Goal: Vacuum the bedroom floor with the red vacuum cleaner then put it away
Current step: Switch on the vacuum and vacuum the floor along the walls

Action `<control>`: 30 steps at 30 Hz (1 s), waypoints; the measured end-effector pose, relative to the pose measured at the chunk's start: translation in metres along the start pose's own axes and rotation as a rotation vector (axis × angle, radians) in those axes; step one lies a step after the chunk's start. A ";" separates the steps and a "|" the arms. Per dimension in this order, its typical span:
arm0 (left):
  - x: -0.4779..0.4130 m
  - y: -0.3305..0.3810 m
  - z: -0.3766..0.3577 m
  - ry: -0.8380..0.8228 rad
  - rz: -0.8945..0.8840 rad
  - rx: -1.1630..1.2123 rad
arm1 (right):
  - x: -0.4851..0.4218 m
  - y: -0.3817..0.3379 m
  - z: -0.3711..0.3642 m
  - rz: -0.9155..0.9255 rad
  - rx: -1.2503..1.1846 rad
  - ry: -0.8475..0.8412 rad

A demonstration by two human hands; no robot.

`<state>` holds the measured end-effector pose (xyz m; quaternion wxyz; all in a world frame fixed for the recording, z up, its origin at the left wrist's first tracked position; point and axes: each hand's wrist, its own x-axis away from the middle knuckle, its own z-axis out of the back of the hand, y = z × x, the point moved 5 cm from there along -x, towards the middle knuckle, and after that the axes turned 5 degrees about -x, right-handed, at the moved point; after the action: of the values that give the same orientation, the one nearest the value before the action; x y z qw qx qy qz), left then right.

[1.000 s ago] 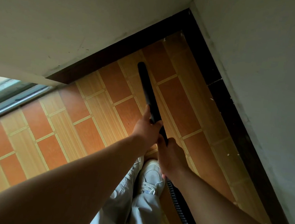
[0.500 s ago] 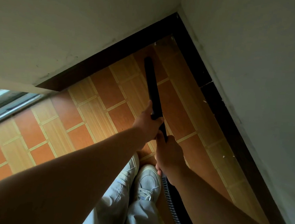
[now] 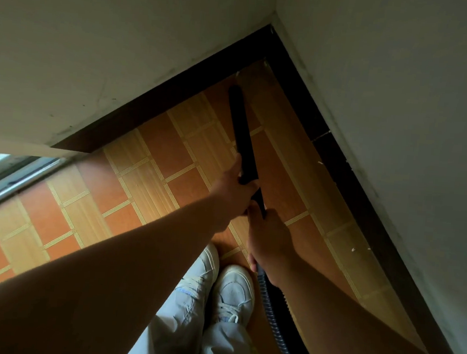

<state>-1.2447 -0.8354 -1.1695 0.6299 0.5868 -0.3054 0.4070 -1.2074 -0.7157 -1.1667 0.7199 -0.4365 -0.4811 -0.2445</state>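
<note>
A black vacuum wand (image 3: pixel 240 129) slants down to the orange and tan tiled floor (image 3: pixel 153 175), its tip close to the room corner by the dark skirting. My left hand (image 3: pixel 235 189) grips the wand higher up. Just behind it, my right hand (image 3: pixel 266 237) holds the wand's rear end. The ribbed black hose (image 3: pixel 273 318) runs from under my right hand down to the bottom edge. The red vacuum body is out of view.
Two white walls meet at a corner (image 3: pixel 272 25), edged by a dark skirting board (image 3: pixel 347 181). A sliding-door track (image 3: pixel 8 185) lies at the left. My white shoes (image 3: pixel 233 292) stand right behind the wand. Small white specks lie by the right skirting.
The wand's tip has pushed further forward, from mid-floor towards the wall corner, and both hands have moved forward with it.
</note>
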 end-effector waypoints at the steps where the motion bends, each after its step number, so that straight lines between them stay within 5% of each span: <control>1: 0.000 -0.003 -0.001 -0.007 0.003 0.008 | 0.002 0.002 0.000 -0.002 0.002 0.001; 22: -0.017 0.008 0.003 0.030 0.009 0.021 | -0.015 -0.013 0.003 -0.008 -0.020 0.021; 30: 0.016 -0.026 0.001 0.080 0.045 0.019 | 0.006 0.015 0.003 0.047 0.166 -0.032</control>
<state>-1.2145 -0.8337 -1.1679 0.6268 0.5687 -0.2893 0.4472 -1.1948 -0.7050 -1.1672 0.7514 -0.3901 -0.5008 -0.1799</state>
